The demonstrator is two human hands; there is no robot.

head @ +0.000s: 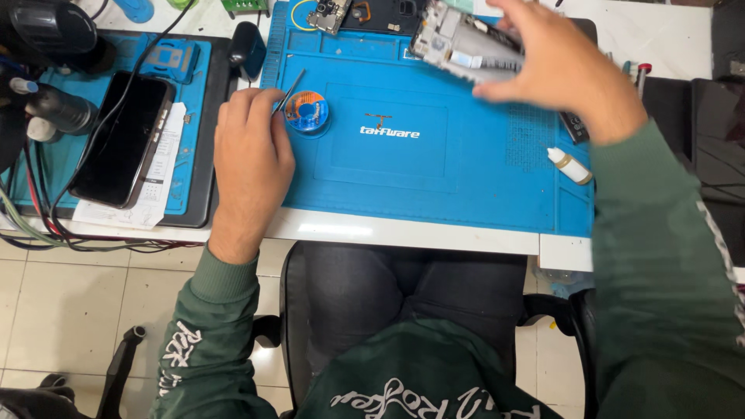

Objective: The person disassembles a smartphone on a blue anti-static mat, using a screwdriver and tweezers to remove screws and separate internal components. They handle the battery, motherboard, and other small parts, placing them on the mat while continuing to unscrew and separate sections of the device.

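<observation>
My left hand [250,159] rests on the left edge of the blue work mat [403,182], its fingers closed on thin metal tweezers [289,91] that point up and right. Just right of the tweezers lies a small round spool of solder wick [307,113]. My right hand [563,66] is raised over the mat's far right part and holds an opened phone frame [458,45], tilted, with its inner parts showing. The hand and frame are blurred.
A black phone [123,140] lies on a second blue mat [190,116] at left, among cables and dark tools. A small white bottle [569,165] lies at the mat's right edge. More phone parts [334,14] sit at the far edge. My chair and legs are below the white table.
</observation>
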